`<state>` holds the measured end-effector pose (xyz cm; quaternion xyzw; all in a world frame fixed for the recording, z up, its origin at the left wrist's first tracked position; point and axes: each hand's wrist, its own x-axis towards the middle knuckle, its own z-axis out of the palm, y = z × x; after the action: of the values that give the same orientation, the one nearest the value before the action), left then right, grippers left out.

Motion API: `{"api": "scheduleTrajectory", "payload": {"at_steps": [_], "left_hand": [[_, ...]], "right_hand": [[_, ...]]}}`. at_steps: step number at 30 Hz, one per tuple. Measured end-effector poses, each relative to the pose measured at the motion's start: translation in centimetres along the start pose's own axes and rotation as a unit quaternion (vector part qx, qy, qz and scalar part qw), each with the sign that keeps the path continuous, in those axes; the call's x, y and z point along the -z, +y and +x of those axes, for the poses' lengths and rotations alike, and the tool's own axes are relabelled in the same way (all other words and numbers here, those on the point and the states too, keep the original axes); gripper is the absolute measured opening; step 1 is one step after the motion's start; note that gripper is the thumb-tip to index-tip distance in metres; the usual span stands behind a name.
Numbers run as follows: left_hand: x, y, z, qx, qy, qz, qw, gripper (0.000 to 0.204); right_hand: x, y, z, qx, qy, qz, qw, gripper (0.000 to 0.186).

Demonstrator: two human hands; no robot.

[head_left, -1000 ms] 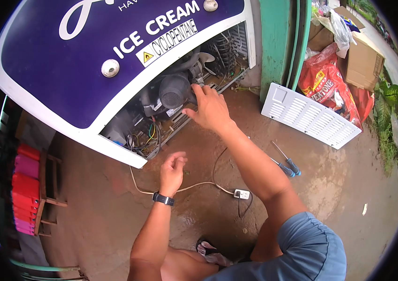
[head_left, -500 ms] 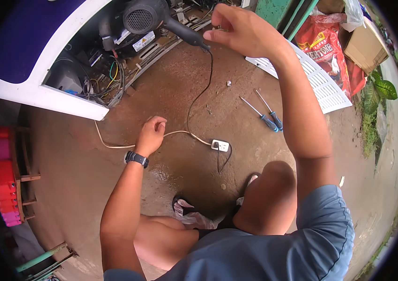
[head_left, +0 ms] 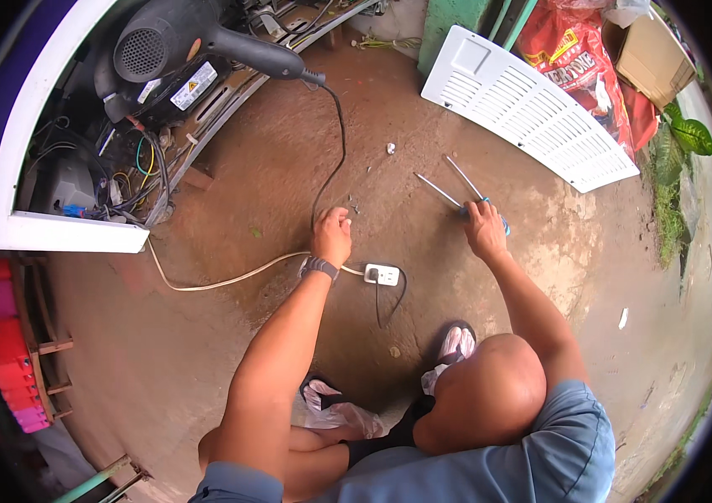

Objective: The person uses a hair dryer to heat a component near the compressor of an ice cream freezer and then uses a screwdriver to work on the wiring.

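Observation:
Two screwdrivers (head_left: 440, 190) with blue handles and thin metal shafts lie side by side on the wet floor. My right hand (head_left: 485, 232) is down on their handles, its fingers curled around them; the handles are mostly covered. My left hand (head_left: 331, 235), with a watch on the wrist, hovers loosely curled beside the dryer's black cord, and nothing shows in it. A dark grey hair dryer (head_left: 205, 46) rests at the upper left in an open appliance compartment. Its cord runs down behind my left hand to a white extension socket (head_left: 382, 275), where a plug sits.
The opened appliance (head_left: 79, 233) exposes wires and a black compressor. A white slatted panel (head_left: 532, 109) lies at the upper right, near a red bag (head_left: 569, 63) and a cardboard box (head_left: 656, 54). Small screws (head_left: 354, 205) and a crumpled bit (head_left: 390, 148) lie on the floor.
My right hand has come down from beside the hair dryer's handle onto the screwdrivers. My left hand has shifted right, toward the black cord. The view has turned slightly.

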<state>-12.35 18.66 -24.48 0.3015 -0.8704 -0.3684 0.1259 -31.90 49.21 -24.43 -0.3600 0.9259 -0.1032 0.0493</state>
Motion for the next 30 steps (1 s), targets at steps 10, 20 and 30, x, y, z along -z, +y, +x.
{"api": "scheduleTrajectory", "payload": {"at_steps": [10,20,30], "left_hand": [[-2.3,-0.3,5.7,0.011,0.041,0.067,0.997,0.015],[-6.4,3.3,10.5,-0.054,0.030,0.070,0.996,0.018],[-8.0,5.0,8.2,-0.068,0.105,-0.011,0.992,0.015]], "right_hand": [[-1.3,1.5,0.7,-0.024,-0.005,0.045,0.999,0.039],[1.9,-1.2,-4.1,-0.024,-0.142,0.280,0.949,0.035],[1.3,-0.8,-3.6,-0.014,-0.135,0.305,0.943,0.036]]}}
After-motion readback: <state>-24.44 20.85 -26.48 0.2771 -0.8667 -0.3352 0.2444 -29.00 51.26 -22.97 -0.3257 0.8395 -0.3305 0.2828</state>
